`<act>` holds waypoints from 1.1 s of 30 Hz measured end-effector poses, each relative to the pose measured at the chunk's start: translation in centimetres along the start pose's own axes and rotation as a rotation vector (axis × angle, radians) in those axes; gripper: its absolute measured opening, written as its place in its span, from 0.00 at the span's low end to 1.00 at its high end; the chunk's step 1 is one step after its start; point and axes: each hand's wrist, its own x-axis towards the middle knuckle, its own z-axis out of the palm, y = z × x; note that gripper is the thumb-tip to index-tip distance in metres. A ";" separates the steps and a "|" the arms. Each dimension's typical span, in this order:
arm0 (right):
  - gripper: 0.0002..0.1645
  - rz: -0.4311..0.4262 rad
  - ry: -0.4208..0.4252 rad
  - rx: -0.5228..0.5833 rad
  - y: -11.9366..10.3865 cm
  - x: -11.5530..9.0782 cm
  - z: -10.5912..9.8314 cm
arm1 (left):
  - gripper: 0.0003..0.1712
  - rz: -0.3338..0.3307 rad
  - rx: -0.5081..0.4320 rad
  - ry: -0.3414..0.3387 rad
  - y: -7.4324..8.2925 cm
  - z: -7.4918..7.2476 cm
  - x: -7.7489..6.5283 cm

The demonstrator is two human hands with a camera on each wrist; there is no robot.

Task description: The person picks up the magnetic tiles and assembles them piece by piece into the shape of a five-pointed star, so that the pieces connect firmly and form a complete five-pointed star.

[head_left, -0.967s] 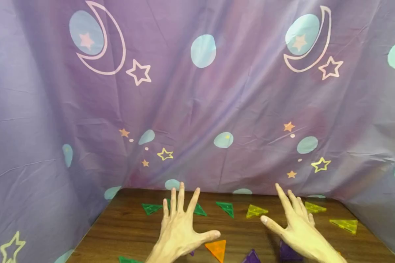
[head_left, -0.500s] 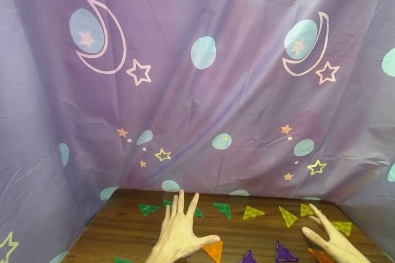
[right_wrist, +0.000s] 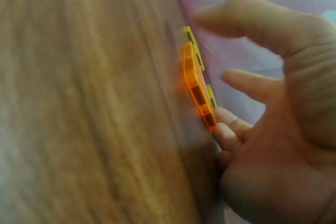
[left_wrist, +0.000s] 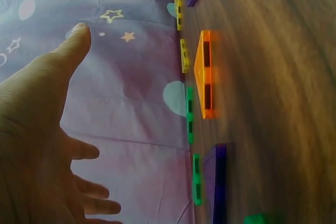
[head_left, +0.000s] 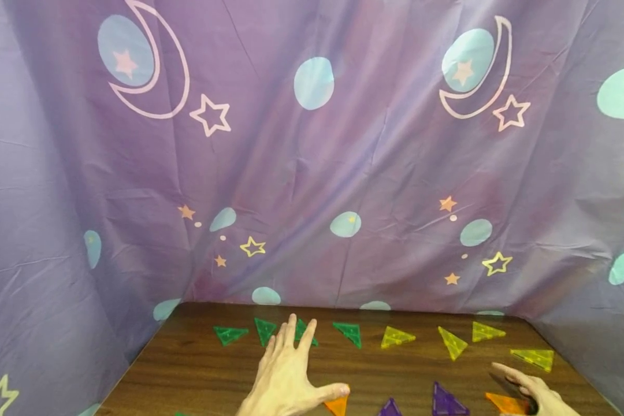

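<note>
My left hand (head_left: 286, 378) hovers over the table with its fingers spread, holding nothing. Its thumb overlaps an orange magnetic triangle tile (head_left: 337, 407) in the head view; in the left wrist view that orange tile (left_wrist: 205, 74) lies apart from the thumb. At the lower right, my right hand (head_left: 543, 396) is low beside a second orange triangle tile (head_left: 504, 403). The right wrist view has this tile (right_wrist: 195, 85) between the raised thumb and the lower fingers, which come right up to its end; no grip on it shows. Two purple triangle tiles (head_left: 447, 401) lie between the hands.
Along the back of the brown wooden table (head_left: 187, 370) run several green triangle tiles (head_left: 347, 333) on the left and several yellow ones (head_left: 452, 343) on the right. A purple patterned curtain (head_left: 312, 173) encloses the back and sides.
My right hand has moved right and down from above the purple tile to the right orange tile, uncovering yellow tiles. My left hand has sunk slightly, still spread.
</note>
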 end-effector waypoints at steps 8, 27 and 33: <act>0.47 -0.036 0.085 -0.104 0.4 -1.3 1.4 | 0.68 0.055 -0.024 0.016 1.4 0.8 0.6; 0.40 0.007 -0.037 -0.025 -1.2 -1.9 0.2 | 0.39 0.173 0.036 -0.107 10.8 9.9 4.5; 0.38 0.001 -0.032 0.004 -1.6 -2.1 -0.5 | 0.34 0.209 0.054 -0.118 12.9 12.7 5.5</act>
